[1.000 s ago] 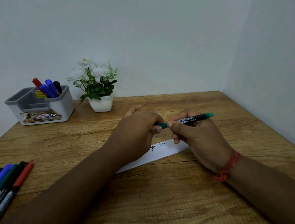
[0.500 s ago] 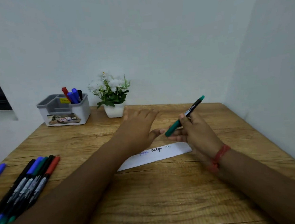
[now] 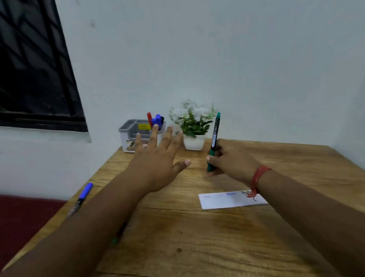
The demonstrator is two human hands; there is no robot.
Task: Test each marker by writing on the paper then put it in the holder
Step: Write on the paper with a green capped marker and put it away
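My right hand (image 3: 229, 161) grips a green marker (image 3: 214, 139), held nearly upright with its green cap end down, above the wooden table (image 3: 185, 236). My left hand (image 3: 156, 155) is raised with fingers spread, empty, in front of the grey and white holder (image 3: 133, 131) at the table's far edge. The holder has red, blue and black markers (image 3: 155, 119) standing in it. A white paper strip (image 3: 228, 200) with small scribbles lies flat under my right wrist. One blue marker (image 3: 83, 195) lies at the table's left edge.
A white pot of white flowers (image 3: 194, 128) stands right of the holder against the wall. A dark window (image 3: 22, 63) fills the upper left. A dark red surface (image 3: 13, 221) lies below the table's left edge. Another marker is mostly hidden under my left forearm.
My left hand let go of the marker and opened, rising toward the holder. My right hand tilted the green marker from level to nearly upright. The view swung left, so the paper now lies right.
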